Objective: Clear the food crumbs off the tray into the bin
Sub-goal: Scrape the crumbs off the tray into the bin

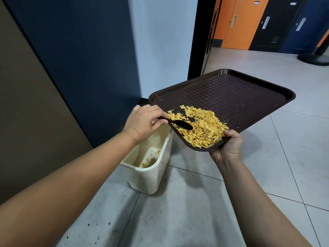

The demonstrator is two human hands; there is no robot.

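Note:
A dark brown tray (236, 93) is held tilted above the floor, its near corner lowest. My right hand (227, 147) grips that near corner from below, thumb on the rim. A heap of yellow food crumbs (203, 127) lies in the low corner. My left hand (142, 122) holds a black spoon (179, 123) by its handle, the bowl resting on the crumbs. Below and left of the tray stands a cream bin (151, 173) with a few crumbs at its bottom.
The bin stands on grey floor tiles (195, 211) against a dark blue wall panel (80, 59). A white pillar and a black door frame (197, 41) rise behind the tray. Orange and dark lockers (245, 24) and a black round stand base (313, 57) are far right.

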